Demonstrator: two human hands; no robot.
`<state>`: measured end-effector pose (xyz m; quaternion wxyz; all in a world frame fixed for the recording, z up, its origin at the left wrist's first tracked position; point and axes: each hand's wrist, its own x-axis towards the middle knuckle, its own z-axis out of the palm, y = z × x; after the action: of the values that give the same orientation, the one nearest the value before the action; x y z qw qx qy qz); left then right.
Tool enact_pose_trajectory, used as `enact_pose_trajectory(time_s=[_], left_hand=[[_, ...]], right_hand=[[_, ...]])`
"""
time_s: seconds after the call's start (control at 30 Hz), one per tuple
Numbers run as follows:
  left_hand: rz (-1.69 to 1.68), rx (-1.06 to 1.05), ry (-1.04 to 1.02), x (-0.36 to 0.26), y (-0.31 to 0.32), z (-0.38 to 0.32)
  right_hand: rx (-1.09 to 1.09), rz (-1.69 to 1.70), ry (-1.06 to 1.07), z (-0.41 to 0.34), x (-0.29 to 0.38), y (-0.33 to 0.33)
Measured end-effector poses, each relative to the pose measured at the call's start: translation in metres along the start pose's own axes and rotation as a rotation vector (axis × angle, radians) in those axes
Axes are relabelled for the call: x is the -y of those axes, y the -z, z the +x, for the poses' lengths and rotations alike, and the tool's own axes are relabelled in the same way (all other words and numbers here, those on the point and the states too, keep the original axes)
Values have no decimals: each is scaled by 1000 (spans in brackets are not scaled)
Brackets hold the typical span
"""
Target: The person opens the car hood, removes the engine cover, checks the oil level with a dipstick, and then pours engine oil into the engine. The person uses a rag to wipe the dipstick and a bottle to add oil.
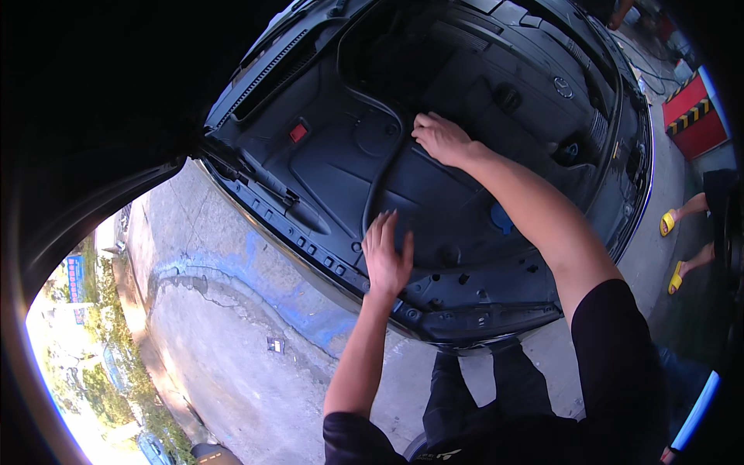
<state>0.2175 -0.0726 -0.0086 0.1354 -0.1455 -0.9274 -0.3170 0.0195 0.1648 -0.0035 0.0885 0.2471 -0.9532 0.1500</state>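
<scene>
An open car engine bay lies before me, lined with black plastic covers [325, 168]. A black rubber sealing strip [381, 177] curves in an S across these covers. My left hand [388, 256] is over the strip's near end by the front edge, fingers spread and nothing seen in them. Farther in, my right hand [442, 138] is lowered beside the strip's bend, its fingers curled down. Whether those fingertips grip the strip or only press there is hidden. A blue reservoir cap [501, 218] sits below my right forearm.
The raised bonnet [104, 174] looms at left, with a support strut [261, 180] near its hinge. An engine cover [535, 110] with a badge lies at right. Someone in yellow slippers [668, 222] stands beyond the car, near a red striped box [689, 122]. Another person's hand [614, 21] shows top right.
</scene>
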Motion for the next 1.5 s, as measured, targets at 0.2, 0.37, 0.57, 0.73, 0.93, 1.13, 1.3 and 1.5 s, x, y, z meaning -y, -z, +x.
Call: enact_pose_trajectory(time_s=[0.2,0.37,0.57,0.73,0.93,1.13,1.3,1.5], left_hand=[[-32,36,108,42,65,-99],[-39,58,-3,53,65,-85],[36,169,-172,24,17,-46],[360,480,-144,20,-12,-46],[367,427,-238,34,-20,-56],[388,476,-231,25,-22,-48],[186,285,-230,-17,-15,-58],[-1197,370,787,-173,-56,-119]], right_hand=[[122,2,-1,17,-2,12],[203,-37,4,24,-11,8],[39,-23,-181,10,8,-9],[-233,-41,-352,-44,60,-25],[-429,-88,-694,-247,87,0],[107,-55,-939,-359,102,16],[-190,131,-810,-332,82,29],[-227,922,-424,-323,164,67]])
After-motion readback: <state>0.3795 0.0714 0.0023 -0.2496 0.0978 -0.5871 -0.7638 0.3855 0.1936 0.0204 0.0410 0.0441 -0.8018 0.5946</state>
